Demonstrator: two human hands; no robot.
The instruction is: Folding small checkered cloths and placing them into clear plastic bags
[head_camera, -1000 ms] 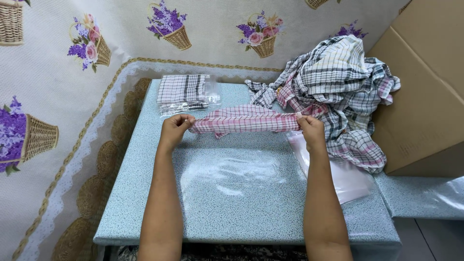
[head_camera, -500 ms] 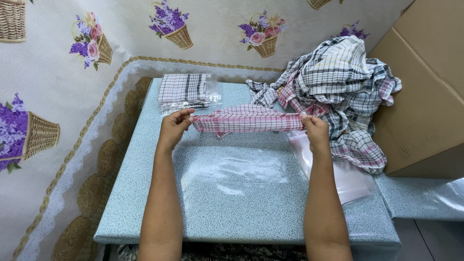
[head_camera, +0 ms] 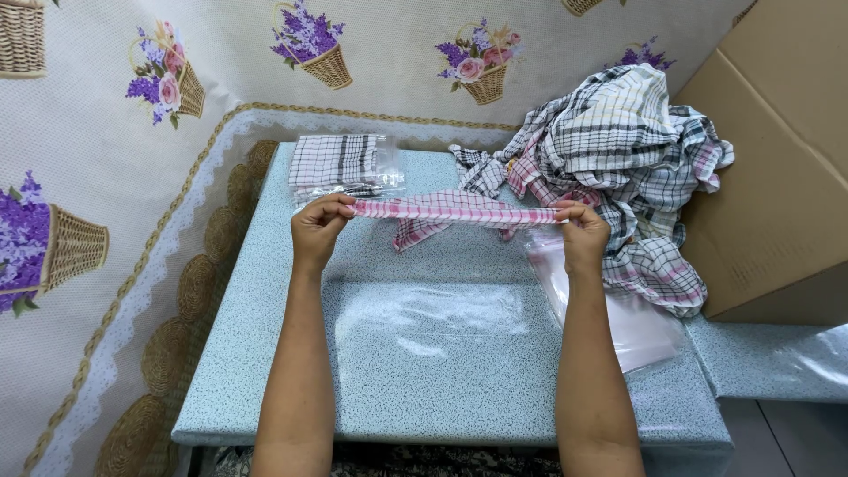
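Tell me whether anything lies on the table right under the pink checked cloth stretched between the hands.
Nothing visible does. The left hand and right hand pinch the ends of the pink checked cloth over a bare patch of the table. The clear plastic bags lie off to the right, by the right hand.

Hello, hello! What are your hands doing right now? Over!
Left hand and right hand each pinch an end of the pink cloth, stretched above the table. Cloth pile lies right, clear bags under it.
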